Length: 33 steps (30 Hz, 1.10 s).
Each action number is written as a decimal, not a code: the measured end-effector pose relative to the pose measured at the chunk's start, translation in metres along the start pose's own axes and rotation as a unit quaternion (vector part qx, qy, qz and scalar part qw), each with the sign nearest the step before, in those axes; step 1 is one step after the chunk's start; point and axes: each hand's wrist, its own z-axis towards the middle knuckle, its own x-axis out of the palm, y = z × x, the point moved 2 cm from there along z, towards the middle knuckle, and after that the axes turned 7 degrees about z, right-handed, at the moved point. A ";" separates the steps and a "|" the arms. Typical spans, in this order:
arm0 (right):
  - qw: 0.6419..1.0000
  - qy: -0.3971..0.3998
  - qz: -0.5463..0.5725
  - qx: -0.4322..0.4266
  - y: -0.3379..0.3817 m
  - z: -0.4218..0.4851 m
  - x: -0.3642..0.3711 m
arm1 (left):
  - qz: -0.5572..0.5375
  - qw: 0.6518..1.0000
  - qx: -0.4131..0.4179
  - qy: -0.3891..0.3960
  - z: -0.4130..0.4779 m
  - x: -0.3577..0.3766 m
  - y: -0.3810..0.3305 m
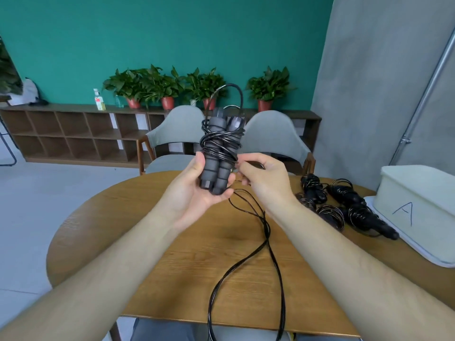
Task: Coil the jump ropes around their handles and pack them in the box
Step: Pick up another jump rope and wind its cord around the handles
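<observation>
Head view: at centre frame the left hand [194,193] grips a pair of grey handles [216,168] upright, fingers curled round their lower ends, black rope [221,143] wound about their middle. Just to the right, the right hand [266,180] pinches the rope. The loose length [246,262] trails down over the round wooden table [160,267] to the bottom edge. At right lie coiled jump ropes [349,205] beside a white box [418,193] marked A. Behind are two grey chairs [179,124], a low shelf [73,134], potted plants [160,84] and a teal wall [172,33].
</observation>
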 end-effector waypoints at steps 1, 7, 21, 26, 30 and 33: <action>1.000 -0.013 -0.002 -0.012 -0.002 -0.001 0.001 | -0.021 1.000 -0.012 -0.020 0.002 0.004 0.002; 0.998 -0.005 0.038 -0.056 -0.006 -0.014 0.001 | -0.148 0.986 -0.024 -0.076 0.007 0.012 0.007; 0.896 0.075 -0.266 -0.346 -0.009 -0.028 -0.002 | -0.125 0.991 -0.016 -0.036 -0.002 0.019 0.020; 0.876 0.141 -0.294 -0.355 -0.009 -0.029 -0.004 | -0.088 0.996 -0.007 -0.031 -0.002 0.020 0.015; 0.810 0.118 -0.408 -0.404 -0.013 -0.022 -0.002 | -0.100 0.995 -0.010 -0.023 -0.001 0.019 0.013; 0.783 0.071 -0.421 -0.452 -0.018 -0.024 -0.003 | -0.082 0.996 -0.006 -0.016 -0.001 0.018 0.013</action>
